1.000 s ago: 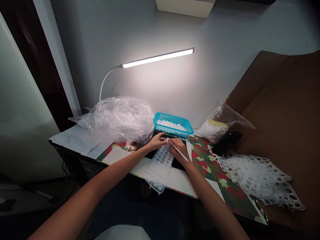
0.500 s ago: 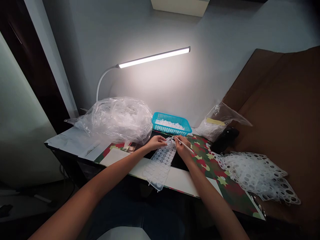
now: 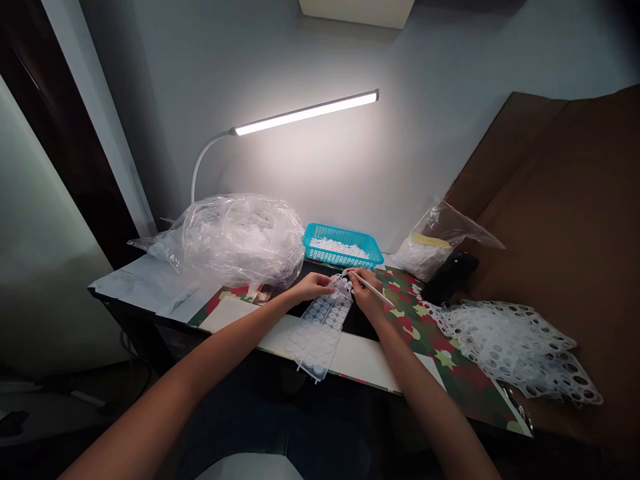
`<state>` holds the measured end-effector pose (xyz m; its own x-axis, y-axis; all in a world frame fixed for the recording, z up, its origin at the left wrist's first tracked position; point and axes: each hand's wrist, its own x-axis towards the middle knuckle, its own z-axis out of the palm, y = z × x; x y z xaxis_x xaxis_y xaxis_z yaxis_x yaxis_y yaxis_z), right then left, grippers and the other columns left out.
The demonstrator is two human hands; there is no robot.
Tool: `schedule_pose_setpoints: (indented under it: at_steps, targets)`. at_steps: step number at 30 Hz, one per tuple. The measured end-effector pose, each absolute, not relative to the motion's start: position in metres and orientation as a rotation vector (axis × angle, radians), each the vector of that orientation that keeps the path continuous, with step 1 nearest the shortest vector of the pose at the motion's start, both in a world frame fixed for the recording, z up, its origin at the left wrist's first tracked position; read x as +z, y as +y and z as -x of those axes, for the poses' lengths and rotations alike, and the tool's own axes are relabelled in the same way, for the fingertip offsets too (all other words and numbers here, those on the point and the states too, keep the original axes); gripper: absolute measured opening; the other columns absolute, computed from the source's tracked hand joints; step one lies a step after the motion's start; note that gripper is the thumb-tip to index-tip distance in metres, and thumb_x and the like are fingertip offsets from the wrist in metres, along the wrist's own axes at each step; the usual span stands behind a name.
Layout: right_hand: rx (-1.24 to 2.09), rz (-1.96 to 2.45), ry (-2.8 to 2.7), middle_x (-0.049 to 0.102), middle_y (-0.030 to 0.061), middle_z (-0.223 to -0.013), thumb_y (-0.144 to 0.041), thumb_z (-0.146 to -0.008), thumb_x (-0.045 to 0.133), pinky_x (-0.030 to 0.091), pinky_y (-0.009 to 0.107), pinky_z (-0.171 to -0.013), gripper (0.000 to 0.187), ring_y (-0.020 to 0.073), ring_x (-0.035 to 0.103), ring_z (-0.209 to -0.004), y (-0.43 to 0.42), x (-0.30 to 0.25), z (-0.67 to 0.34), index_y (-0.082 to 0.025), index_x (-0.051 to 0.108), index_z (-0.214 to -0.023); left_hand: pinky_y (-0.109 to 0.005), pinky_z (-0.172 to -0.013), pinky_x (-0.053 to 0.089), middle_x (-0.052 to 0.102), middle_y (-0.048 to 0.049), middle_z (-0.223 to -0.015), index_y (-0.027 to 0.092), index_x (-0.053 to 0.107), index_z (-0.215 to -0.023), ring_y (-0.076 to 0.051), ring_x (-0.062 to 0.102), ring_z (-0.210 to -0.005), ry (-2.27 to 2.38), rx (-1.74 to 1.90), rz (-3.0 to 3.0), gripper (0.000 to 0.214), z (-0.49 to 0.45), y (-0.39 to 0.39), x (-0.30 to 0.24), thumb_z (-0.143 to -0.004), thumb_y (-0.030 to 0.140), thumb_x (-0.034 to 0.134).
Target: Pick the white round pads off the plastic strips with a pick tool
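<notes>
My right hand (image 3: 367,298) is shut on a thin white pick (image 3: 371,290), whose tip rests at the top of a clear plastic sheet of round bumper pads (image 3: 319,331). My left hand (image 3: 314,287) holds that sheet's upper end between its fingers. The sheet hangs down over the desk's front edge, and its top corner is partly hidden behind my fingers. Several pads near the top look bunched or lifted, though the hands block a clear view.
A teal plastic basket (image 3: 343,245) of white pads stands just beyond my hands. To its left lies a large clear plastic bag (image 3: 235,240). A punched-out sheet pile (image 3: 515,350) lies right, beside a small filled bag (image 3: 425,250) and a black object (image 3: 453,277).
Both hands and the top of the sheet have shifted slightly farther away and closer together. The pick now lies flatter, and the whole scene has shifted slightly in view.
</notes>
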<state>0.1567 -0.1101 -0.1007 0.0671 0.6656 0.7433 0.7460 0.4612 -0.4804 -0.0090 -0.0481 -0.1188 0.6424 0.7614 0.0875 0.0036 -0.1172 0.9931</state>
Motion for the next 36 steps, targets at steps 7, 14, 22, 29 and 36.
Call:
schedule_pose_setpoints:
  at_steps: [7, 14, 22, 29, 36]
  targets:
    - [-0.196, 1.383, -1.45, 0.067, 0.0109, -0.09, -0.036, -0.088, 0.04, 0.044, 0.033, -0.072, 0.026, 0.0234, 0.06, -0.084, -0.103, -0.104, -0.183, -0.021, 0.054, -0.072, -0.018, -0.046, 0.025, 0.054, 0.0025, -0.056, 0.009, 0.068, -0.075, -0.006, 0.041, -0.049, 0.67, 0.699, -1.585, 0.027, 0.012, -0.05, -0.119, -0.059, 0.03, 0.071]
    - [-0.109, 1.461, -1.62, 0.063, 0.0025, -0.066, -0.034, -0.079, 0.048, 0.041, 0.028, -0.059, 0.023, 0.0188, 0.058, -0.064, -0.095, -0.117, -0.19, -0.022, 0.051, -0.06, -0.018, -0.045, 0.025, 0.051, 0.0028, -0.06, 0.01, 0.062, -0.076, -0.005, 0.039, -0.049, 0.706, 0.768, -1.538, 0.03, 0.012, -0.055, -0.114, -0.063, 0.036, 0.069]
    - [-0.112, 1.461, -1.656, 0.057, 0.0027, -0.063, -0.036, -0.079, 0.046, 0.04, 0.029, -0.058, 0.027, 0.0177, 0.054, -0.062, -0.098, -0.113, -0.185, -0.022, 0.045, -0.056, -0.016, -0.045, 0.028, 0.048, 0.0067, -0.06, 0.014, 0.05, -0.078, -0.004, 0.042, -0.047, 0.757, 0.939, -1.514, 0.044, 0.009, -0.047, -0.121, -0.058, 0.04, 0.078]
    - [-0.069, 1.49, -1.611, 0.055, 0.0001, -0.054, -0.036, -0.077, 0.047, 0.036, 0.027, -0.05, 0.025, 0.017, 0.051, -0.054, -0.1, -0.114, -0.185, -0.023, 0.046, -0.056, -0.015, -0.046, 0.031, 0.052, 0.0077, -0.062, 0.015, 0.042, -0.103, -0.004, 0.046, -0.046, 0.783, 1.04, -1.529, 0.058, 0.008, -0.043, -0.125, -0.06, 0.03, 0.079]
    - [0.022, 1.333, -1.662, 0.065, 0.0033, -0.073, -0.04, -0.082, 0.049, 0.047, 0.029, -0.065, 0.026, 0.0177, 0.061, -0.071, -0.107, -0.103, -0.176, -0.021, 0.056, -0.066, -0.021, -0.063, 0.044, 0.067, -0.0062, -0.088, 0.013, 0.067, -0.091, -0.013, 0.058, -0.073, 0.658, 1.025, -1.695, 0.032, 0.011, -0.049, -0.115, -0.066, 0.032, 0.073]
